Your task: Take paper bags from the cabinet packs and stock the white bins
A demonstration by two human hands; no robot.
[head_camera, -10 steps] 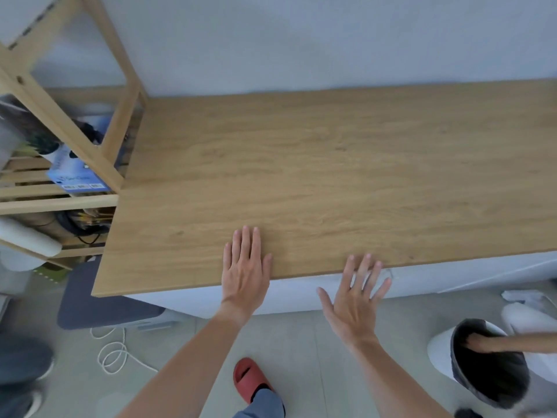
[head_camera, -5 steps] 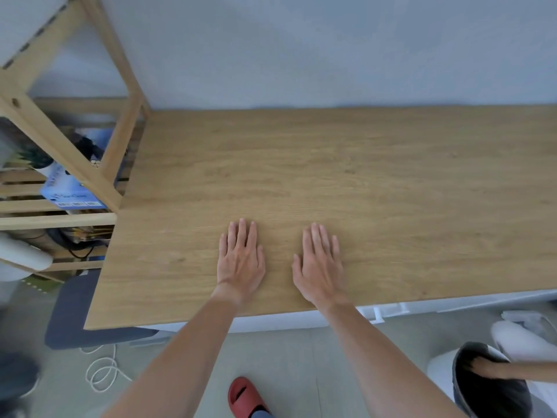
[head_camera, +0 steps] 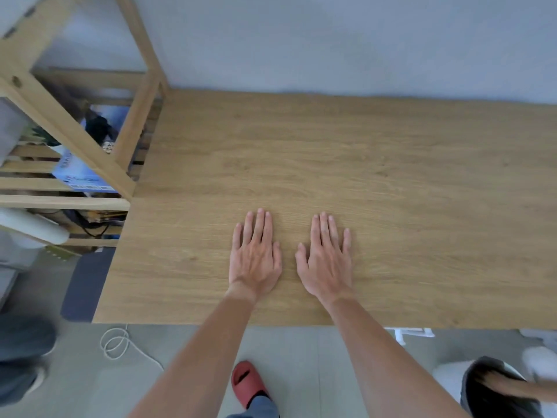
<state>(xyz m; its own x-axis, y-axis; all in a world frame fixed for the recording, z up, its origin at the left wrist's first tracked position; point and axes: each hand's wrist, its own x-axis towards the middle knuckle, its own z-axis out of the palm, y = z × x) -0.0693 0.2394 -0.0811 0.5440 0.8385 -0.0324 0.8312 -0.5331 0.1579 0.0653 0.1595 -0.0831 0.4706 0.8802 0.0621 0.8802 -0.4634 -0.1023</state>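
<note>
The left hand (head_camera: pixel 255 257) and the right hand (head_camera: pixel 327 260) lie palm down and flat on the wooden bench (head_camera: pixel 391 182), fingers straight and close together, side by side with a narrow strip of bare wood between them. Neither grip is closed on anything; both are spread and empty, fingertips pointing toward the grey wall (head_camera: pixel 331 40) at the far edge of the bench.

No paper bags, cabinet packs or white bins can be seen, so there is no long axis to read and no way to say which hand sits nearer to them. A sliver of white front (head_camera: pixel 413 331) shows under the near edge of the bench, below and just to the right of the right wrist. That may be part of the cabinet, though this is a guess. If so, the coming move would be down and back toward the body, with the right hand slightly better placed.

Beyond the left hand, well apart, stands an open wooden shelf frame (head_camera: pixel 75 134) that touches the bench's left end. A blue and white box (head_camera: pixel 78 176) lies on its slats; the print on it is too blurred to read. Lower still, behind the forearms, are a coiled white cable (head_camera: pixel 116 345) on the floor and a red slipper (head_camera: pixel 247 381).
</note>
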